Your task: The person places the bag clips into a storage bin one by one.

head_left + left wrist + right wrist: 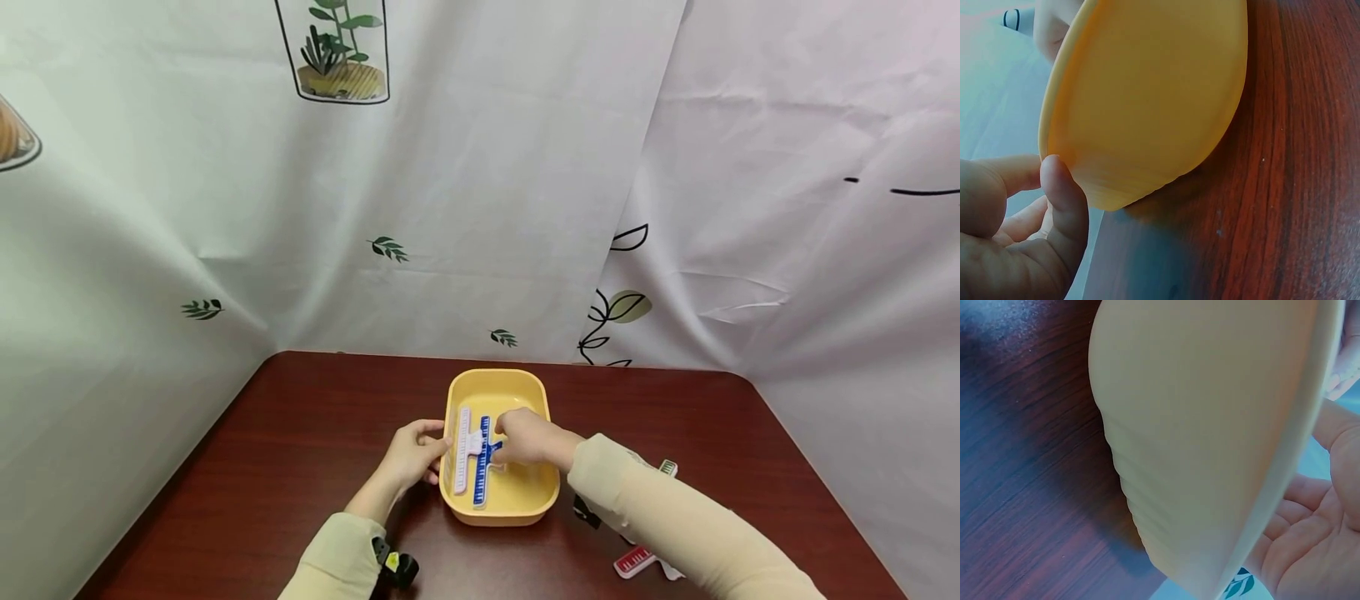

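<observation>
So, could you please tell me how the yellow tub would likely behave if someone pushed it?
The yellow tub is probably light and fairly stiff, as its thin rim and smooth walls look like moulded plastic. Its broad floor and low sides suggest it would slide rather than tip. The pale clip lying inside might shift with a sharp push.

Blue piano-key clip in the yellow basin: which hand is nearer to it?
Right. The right hand is over the yellow basin, its fingers at the handle of the blue piano-key clip; the left hand pinches the basin's left rim, apart from the clip.
</observation>
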Tool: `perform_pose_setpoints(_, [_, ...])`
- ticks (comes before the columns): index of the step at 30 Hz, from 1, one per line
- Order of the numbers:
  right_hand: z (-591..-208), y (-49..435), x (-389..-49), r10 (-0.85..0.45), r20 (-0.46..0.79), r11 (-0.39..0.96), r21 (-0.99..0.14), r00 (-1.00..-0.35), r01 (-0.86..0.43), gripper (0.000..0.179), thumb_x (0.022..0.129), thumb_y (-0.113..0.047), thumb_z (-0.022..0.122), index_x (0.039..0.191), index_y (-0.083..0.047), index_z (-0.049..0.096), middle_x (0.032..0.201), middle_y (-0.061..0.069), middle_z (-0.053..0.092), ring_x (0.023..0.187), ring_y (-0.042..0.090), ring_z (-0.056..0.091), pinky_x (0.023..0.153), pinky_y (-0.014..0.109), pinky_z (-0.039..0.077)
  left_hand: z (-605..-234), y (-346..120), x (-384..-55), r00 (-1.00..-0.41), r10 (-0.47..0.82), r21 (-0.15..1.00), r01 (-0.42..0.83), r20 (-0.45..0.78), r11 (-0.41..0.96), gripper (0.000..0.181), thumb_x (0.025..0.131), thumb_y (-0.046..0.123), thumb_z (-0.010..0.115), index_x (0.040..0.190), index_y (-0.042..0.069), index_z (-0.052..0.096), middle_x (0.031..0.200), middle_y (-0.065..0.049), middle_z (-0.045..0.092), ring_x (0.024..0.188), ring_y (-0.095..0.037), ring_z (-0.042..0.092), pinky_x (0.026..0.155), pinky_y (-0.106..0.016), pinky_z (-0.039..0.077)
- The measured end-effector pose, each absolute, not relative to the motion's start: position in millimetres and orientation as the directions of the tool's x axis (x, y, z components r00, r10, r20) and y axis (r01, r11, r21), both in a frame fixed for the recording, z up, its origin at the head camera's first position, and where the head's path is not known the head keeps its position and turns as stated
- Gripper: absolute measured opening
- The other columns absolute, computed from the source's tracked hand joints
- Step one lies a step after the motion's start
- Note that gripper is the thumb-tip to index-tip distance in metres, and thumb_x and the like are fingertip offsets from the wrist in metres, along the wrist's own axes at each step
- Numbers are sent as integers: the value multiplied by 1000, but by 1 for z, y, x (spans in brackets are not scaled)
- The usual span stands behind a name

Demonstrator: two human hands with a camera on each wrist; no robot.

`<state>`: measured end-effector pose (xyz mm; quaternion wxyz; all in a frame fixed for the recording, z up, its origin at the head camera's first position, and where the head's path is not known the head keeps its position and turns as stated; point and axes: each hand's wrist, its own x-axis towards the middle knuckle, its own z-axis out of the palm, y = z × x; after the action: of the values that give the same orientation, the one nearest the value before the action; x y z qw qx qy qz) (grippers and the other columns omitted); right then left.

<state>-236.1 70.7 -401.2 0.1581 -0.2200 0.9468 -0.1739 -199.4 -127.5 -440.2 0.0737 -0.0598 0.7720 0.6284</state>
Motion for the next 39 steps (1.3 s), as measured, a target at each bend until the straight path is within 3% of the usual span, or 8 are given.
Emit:
perform_pose_setpoints(15, [-399,81,-230,-496,-151,797,-470,-855,-379,48,82,-28,72,118,1,61,114,15,65,96,18,60,87,40,54,-442,-128,-198,-982,9,963,-181,-187,201,43,89,10,62,128,-4,50,74,-8,57,51,-12,51,42,-24,49])
perform_pose_setpoints(26, [-393,88,-222,-516,-53,731,-547,-855,-408,47,83,-26,70,118,5,61,114,19,65,102,29,63,87,43,55,-442,-129,-196,-984,16,965,-169,-176,202,43,90,10,62,128,-5,49,73,-9,57,49,-12,51,42,-24,50])
perform_pose_setpoints(39, [-392,95,-214,-479,26,719,-562,-877,-409,44,85,-26,69,118,2,62,114,16,65,104,27,63,89,42,54,-445,-129,-198,-986,12,967,-161,-167,198,41,90,10,62,126,-5,50,71,-8,57,49,-12,51,42,-24,50])
